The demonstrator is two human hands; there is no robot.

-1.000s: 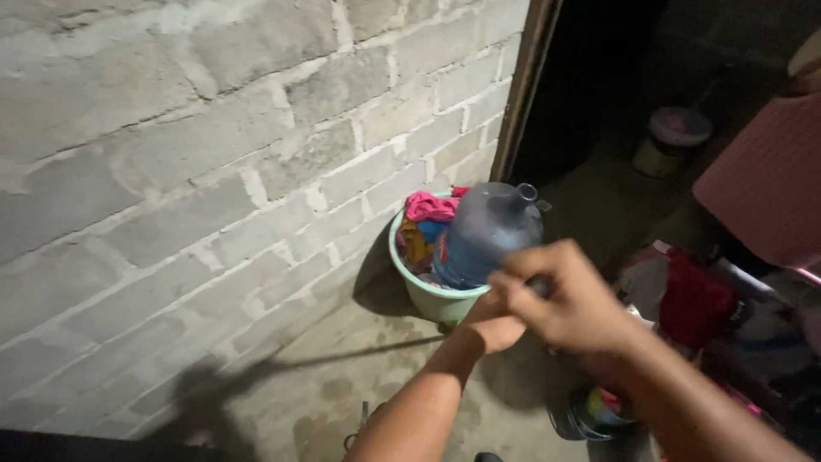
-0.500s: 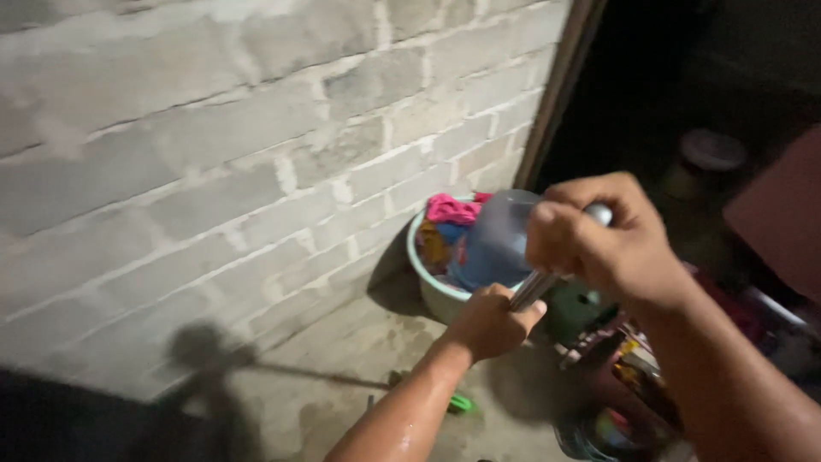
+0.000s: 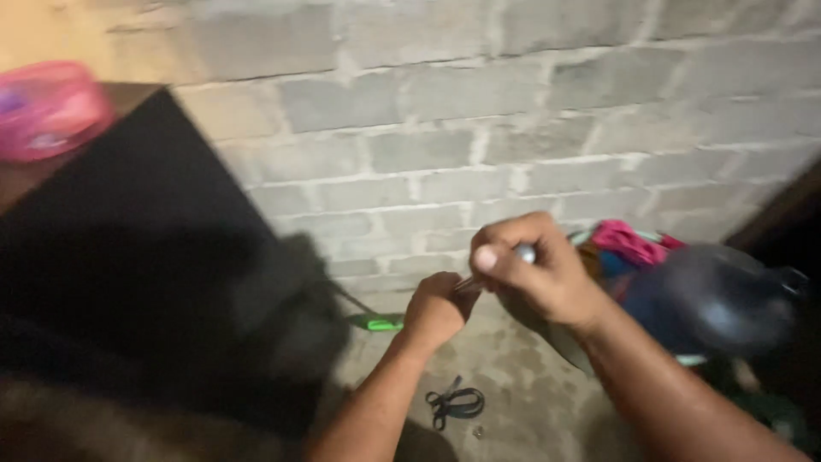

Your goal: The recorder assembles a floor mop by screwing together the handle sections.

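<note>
My right hand [image 3: 534, 269] is closed around the upper end of a thin metal tool [image 3: 522, 254], thumb pointing left. My left hand [image 3: 438, 310] is a fist on the lower end of the same tool, just below and to the left. Both hands are held in front of a grey block wall [image 3: 479, 128], above the concrete floor. What the tool is exactly stays unclear because of blur.
A tub with coloured cloth [image 3: 629, 244] and a large bluish plastic bottle [image 3: 714, 299] stand at the right against the wall. Black scissors [image 3: 453, 402] and a green object [image 3: 376, 323] lie on the floor. A dark cabinet [image 3: 128, 239] carrying a pink container [image 3: 47, 107] fills the left.
The view has swung left, so the tub and bottle slid to the right edge and the dark cabinet appeared. Both hands stay together on the metal tool.
</note>
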